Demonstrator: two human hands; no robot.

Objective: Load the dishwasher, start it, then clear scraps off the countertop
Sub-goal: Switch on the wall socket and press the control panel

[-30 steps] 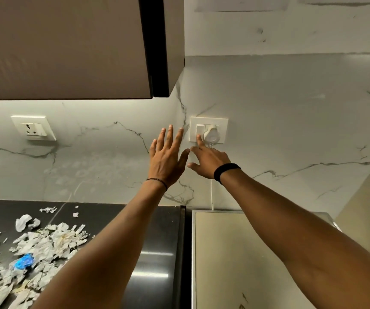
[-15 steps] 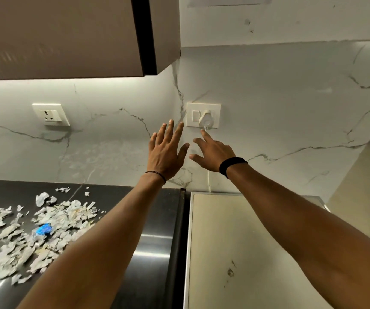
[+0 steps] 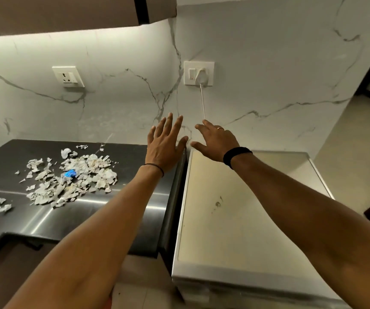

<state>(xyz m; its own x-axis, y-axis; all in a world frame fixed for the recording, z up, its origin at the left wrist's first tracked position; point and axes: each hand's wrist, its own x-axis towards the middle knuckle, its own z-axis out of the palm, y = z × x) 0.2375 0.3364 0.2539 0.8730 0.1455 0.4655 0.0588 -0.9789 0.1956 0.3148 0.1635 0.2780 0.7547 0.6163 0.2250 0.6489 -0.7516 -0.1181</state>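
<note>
Now both hands have dropped from the switch (image 3: pixel 192 74), which sits well above the fingertips; a second ago the right hand (image 3: pixel 215 141) had a finger at it, beside the plug (image 3: pixel 203 74). Left hand (image 3: pixel 165 148) and right hand are both spread wide, holding nothing. Judged: mains power looks dealt with, so the dishwasher (image 3: pixel 235 208) under the right forearm wants starting next, while the scraps (image 3: pixel 72 175) lie untouched on the countertop (image 3: pixel 123 197), well left of the left hand.
</note>
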